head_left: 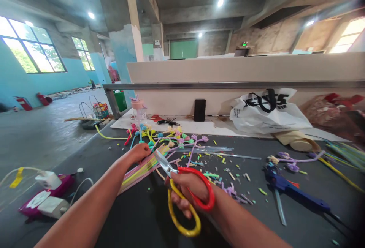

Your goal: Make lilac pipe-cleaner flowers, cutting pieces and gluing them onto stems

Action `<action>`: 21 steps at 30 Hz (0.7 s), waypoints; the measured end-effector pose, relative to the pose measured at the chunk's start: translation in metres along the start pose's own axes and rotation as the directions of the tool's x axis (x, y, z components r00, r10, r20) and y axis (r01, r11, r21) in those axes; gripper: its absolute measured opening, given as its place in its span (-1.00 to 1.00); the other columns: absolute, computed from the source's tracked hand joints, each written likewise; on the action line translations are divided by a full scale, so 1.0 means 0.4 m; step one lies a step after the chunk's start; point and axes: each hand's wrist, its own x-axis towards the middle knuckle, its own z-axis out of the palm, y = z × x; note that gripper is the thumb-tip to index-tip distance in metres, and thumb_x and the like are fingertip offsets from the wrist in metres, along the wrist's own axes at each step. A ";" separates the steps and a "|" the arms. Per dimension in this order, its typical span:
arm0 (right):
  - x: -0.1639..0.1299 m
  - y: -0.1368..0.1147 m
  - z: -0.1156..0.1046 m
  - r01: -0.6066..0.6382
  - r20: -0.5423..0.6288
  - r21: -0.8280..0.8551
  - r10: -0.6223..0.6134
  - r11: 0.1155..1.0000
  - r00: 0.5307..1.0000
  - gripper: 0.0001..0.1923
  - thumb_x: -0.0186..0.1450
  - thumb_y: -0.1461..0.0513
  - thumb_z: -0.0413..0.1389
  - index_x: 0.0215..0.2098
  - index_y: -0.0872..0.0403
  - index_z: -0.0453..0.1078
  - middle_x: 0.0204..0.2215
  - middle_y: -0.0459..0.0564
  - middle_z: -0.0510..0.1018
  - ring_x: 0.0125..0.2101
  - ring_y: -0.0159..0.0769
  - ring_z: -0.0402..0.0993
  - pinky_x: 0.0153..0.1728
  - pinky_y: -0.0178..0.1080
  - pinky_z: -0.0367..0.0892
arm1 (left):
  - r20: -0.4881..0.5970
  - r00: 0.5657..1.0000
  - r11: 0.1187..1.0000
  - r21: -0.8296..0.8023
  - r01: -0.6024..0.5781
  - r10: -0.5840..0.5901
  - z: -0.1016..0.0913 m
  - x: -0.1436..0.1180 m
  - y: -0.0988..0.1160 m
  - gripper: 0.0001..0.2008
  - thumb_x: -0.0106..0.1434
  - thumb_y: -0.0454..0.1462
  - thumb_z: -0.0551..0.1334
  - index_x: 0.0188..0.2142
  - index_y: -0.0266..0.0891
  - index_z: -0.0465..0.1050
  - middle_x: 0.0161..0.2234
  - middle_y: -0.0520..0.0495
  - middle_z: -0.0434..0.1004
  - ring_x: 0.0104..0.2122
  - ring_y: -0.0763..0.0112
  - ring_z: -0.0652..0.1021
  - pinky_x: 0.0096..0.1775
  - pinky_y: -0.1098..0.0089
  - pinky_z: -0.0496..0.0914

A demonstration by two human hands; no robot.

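Note:
My right hand (186, 193) grips scissors (182, 187) with one red and one yellow handle loop; the steel blades point up-left toward a bundle of pastel sticks (142, 168). My left hand (139, 152) rests on the far end of that bundle, pressing it onto the dark table (142, 217). Beyond the hands lies a heap of colourful pipe-cleaner flowers (171, 136), and small cut scraps (225, 166) are scattered to the right.
A blue glue gun (288, 189) lies at right. A white plastic bag (265, 113), a black phone (199, 109) and a pink-lidded bottle (138, 111) stand at the back. Chargers on a purple case (47, 196) sit at the left.

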 end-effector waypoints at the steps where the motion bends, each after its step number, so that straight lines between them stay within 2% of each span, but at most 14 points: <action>1: 0.043 -0.005 -0.002 -0.067 0.007 0.013 0.067 0.998 0.998 -0.67 0.30 0.00 -0.23 -0.27 0.08 0.12 -0.68 -0.18 0.29 -0.82 -0.58 0.10 -0.80 -0.48 0.21 | 0.028 1.000 1.000 -0.027 0.011 -0.011 -0.005 -0.001 -0.003 -0.88 0.14 -0.30 0.05 -0.41 -0.28 0.32 -0.70 0.17 0.17 -0.70 0.57 0.33 -0.60 0.53 0.26; 3: 0.105 -0.002 -0.007 -0.143 -0.006 0.001 0.143 0.990 0.990 -0.66 0.30 -0.01 -0.26 -0.29 0.08 0.12 -0.69 -0.19 0.27 -0.84 -0.60 0.07 -0.81 -0.49 0.18 | 0.073 0.997 0.997 -0.069 0.040 -0.035 -0.015 0.001 -0.007 -0.89 0.16 -0.31 0.07 -0.40 -0.30 0.33 -0.69 0.17 0.20 -0.68 0.58 0.35 -0.57 0.52 0.30; 5: 0.135 0.009 -0.010 -0.170 -0.016 -0.035 0.169 0.985 0.985 -0.66 0.31 0.00 -0.28 -0.30 0.08 0.12 -0.71 -0.20 0.27 -0.85 -0.59 0.07 -0.81 -0.47 0.19 | 0.106 0.992 0.992 -0.097 0.077 -0.066 -0.020 0.008 -0.006 -0.87 0.19 -0.29 0.09 -0.38 -0.33 0.35 -0.64 0.13 0.28 -0.65 0.57 0.38 -0.55 0.49 0.34; 8: 0.145 0.023 -0.009 -0.170 -0.012 -0.062 0.169 0.984 0.985 -0.66 0.33 0.04 -0.33 -0.27 0.08 0.12 -0.73 -0.20 0.27 -0.86 -0.57 0.07 -0.81 -0.44 0.20 | 0.114 0.989 0.985 -0.133 0.111 -0.096 -0.015 0.028 0.016 -0.79 0.22 -0.22 0.11 -0.24 -0.34 0.35 -0.38 -0.01 0.42 -0.46 0.50 0.46 -0.42 0.40 0.40; 10: 0.145 0.030 -0.007 -0.161 -0.013 -0.068 0.160 0.985 0.987 -0.66 0.34 0.06 -0.33 -0.25 0.10 0.13 -0.74 -0.18 0.28 -0.86 -0.56 0.08 -0.81 -0.43 0.20 | 0.071 0.994 0.981 -0.167 0.093 -0.082 -0.011 0.041 0.049 -0.74 0.22 -0.20 0.11 -0.15 -0.32 0.32 -0.24 -0.07 0.41 -0.34 0.44 0.47 -0.33 0.33 0.41; 13: 0.153 0.038 -0.005 -0.154 -0.044 -0.103 0.150 0.983 0.988 -0.66 0.34 0.08 -0.31 -0.21 0.13 0.15 -0.74 -0.18 0.29 -0.87 -0.54 0.08 -0.81 -0.41 0.19 | -0.097 0.995 0.972 -0.236 -0.018 -0.005 -0.022 0.050 0.125 -0.77 0.22 -0.21 0.09 -0.22 -0.34 0.34 -0.29 -0.06 0.43 -0.37 0.44 0.46 -0.35 0.37 0.39; 15: 0.162 0.043 -0.003 -0.167 -0.080 -0.131 0.157 0.977 0.984 -0.67 0.34 0.12 -0.31 -0.19 0.14 0.16 -0.76 -0.18 0.29 -0.88 -0.53 0.07 -0.82 -0.40 0.18 | -0.246 0.966 0.948 -0.284 -0.145 0.073 -0.048 0.036 0.192 -0.79 0.24 -0.23 0.02 -0.30 -0.34 0.34 -0.37 -0.02 0.43 -0.42 0.49 0.46 -0.40 0.48 0.35; 17: 0.165 0.048 0.000 -0.164 -0.096 -0.133 0.152 0.977 0.984 -0.68 0.34 0.15 -0.32 -0.20 0.14 0.17 -0.77 -0.18 0.29 -0.89 -0.52 0.08 -0.82 -0.41 0.17 | -0.353 0.922 0.901 -0.329 -0.282 0.159 -0.082 -0.003 0.265 -0.78 0.26 -0.25 -0.07 -0.26 -0.30 0.28 -0.37 0.00 0.43 -0.45 0.55 0.44 -0.45 0.55 0.31; 19: 0.151 0.051 0.000 -0.132 -0.069 -0.122 0.124 0.984 0.990 -0.70 0.33 0.14 -0.27 -0.23 0.13 0.19 -0.76 -0.17 0.32 -0.87 -0.53 0.11 -0.81 -0.41 0.20 | -0.376 0.892 0.847 -0.361 -0.391 0.251 -0.112 -0.068 0.329 -0.78 0.25 -0.21 -0.07 -0.24 -0.27 0.24 -0.39 0.02 0.41 -0.55 0.59 0.40 -0.53 0.57 0.26; 20: 0.134 0.052 -0.002 -0.118 -0.038 -0.124 0.114 0.985 0.993 -0.71 0.32 0.12 -0.22 -0.25 0.13 0.21 -0.75 -0.17 0.34 -0.86 -0.53 0.13 -0.80 -0.40 0.23 | -0.355 0.882 0.817 -0.375 -0.437 0.308 -0.121 -0.107 0.353 -0.80 0.22 -0.19 -0.03 -0.26 -0.26 0.25 -0.43 0.04 0.41 -0.61 0.61 0.35 -0.59 0.57 0.21; 21: 0.108 0.054 -0.005 -0.103 0.000 -0.128 0.104 0.986 0.995 -0.73 0.30 0.11 -0.16 -0.26 0.14 0.23 -0.74 -0.16 0.35 -0.85 -0.53 0.16 -0.79 -0.39 0.26 | -0.273 0.872 0.785 -0.384 -0.486 0.406 -0.125 -0.148 0.370 -0.82 0.18 -0.19 0.02 -0.30 -0.24 0.26 -0.47 0.06 0.39 -0.66 0.62 0.30 -0.62 0.57 0.16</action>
